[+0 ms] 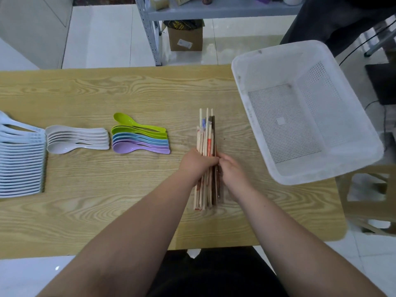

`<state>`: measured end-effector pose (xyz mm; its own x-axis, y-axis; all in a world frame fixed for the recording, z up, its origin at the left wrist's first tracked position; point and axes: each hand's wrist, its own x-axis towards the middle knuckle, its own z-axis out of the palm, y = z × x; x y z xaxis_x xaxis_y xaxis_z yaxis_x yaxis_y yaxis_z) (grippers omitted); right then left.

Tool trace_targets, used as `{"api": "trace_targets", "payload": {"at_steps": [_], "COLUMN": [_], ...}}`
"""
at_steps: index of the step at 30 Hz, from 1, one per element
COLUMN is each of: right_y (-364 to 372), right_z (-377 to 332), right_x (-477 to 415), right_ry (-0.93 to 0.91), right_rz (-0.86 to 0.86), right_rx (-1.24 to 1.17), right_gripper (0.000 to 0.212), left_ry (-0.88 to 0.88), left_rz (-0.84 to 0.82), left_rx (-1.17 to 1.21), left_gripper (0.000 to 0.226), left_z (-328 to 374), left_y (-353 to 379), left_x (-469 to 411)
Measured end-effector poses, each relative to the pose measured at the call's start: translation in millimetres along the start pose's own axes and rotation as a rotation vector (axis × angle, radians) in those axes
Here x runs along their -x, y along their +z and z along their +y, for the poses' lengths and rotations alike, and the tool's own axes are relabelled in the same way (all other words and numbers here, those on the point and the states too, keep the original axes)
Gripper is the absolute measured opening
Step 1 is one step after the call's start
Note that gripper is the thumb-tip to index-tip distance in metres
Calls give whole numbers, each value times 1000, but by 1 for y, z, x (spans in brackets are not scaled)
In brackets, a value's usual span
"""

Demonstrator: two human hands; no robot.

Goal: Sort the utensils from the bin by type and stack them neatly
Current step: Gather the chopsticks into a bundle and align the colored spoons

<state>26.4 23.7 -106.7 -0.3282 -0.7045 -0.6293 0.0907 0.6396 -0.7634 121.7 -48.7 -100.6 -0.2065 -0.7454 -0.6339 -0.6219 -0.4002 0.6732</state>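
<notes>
Wood-grain counter (107, 93) fills the view, with white floor tiles and a grey metal shelf (214, 9) behind it. At the right side stands the white bin (300, 116), and I see nothing left inside it. On the left lie three sorted groups: a long row of pale blue spoons (21, 163), a small nest of white spoons (75, 139), and a nest of coloured spoons (139, 137) in green, blue and purple.

Near the bin lies the bundle of chopsticks (206, 146), pointing away from the person. The left hand (197, 163) and the right hand (231, 166) press against it from both sides, fingers curled around the middle. Both hands seem closed on the bundle, though how firm the hold is I cannot tell.

I judge that the sorting is almost finished and that the step now is to make the chopsticks tidy. The far tips are uneven; some sticks reach further than others. To do it well, the squeeze should be loosened a little so the sticks can slide, then the ends tapped or pushed level. Too much pressure may make the round sticks roll out sideways.
</notes>
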Motion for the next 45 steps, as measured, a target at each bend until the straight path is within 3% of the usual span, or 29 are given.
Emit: {"api": "trace_targets", "payload": {"at_steps": [2, 7, 12, 16, 22, 26, 29, 32, 36, 40, 45], "right_y": [-3, -9, -11, -12, -11, -13, -11, -6, 3, 16, 23], "right_z": [-6, -13, -4, 3, 3, 6, 14, 29, 44, 52, 42], "right_x": [-10, -20, -21, -27, -27, -28, -26, -24, -15, -14, -18], "right_ry": [7, -98, -140, -155, -162, -163, -232, -304, -397, -403, -377], "right_rz": [41, 83, 109, 143, 150, 134, 147, 150, 90, 98, 64], "right_rx": [46, 271, 357, 509, 587, 622, 681, 712, 618, 600, 748], "right_gripper": [41, 36, 37, 48, 53, 63, 63, 62, 64, 74, 88], "left_ry": [-1, -35, -57, 8, 59, 90, 103, 205, 262, 270, 331], "left_rz": [7, 71, 153, 201, 240, 223, 258, 331, 244, 139, 61], "left_rx": [-19, -39, -7, -67, -199, -211, -219, -156, 65, 202, 93], "left_gripper": [50, 30, 33, 22, 23, 11, 19, 8, 48, 64, 70], "left_z": [3, 13, 11, 7, -8, -13, -16, -21, -32, -32, -28], "left_y": [4, 9, 17, 20, 14, 8, 8, 16, 30, 33, 26], "left_x": [-14, -25, -25, -20, -31, -41, -44, -34, -6, -2, -14]}}
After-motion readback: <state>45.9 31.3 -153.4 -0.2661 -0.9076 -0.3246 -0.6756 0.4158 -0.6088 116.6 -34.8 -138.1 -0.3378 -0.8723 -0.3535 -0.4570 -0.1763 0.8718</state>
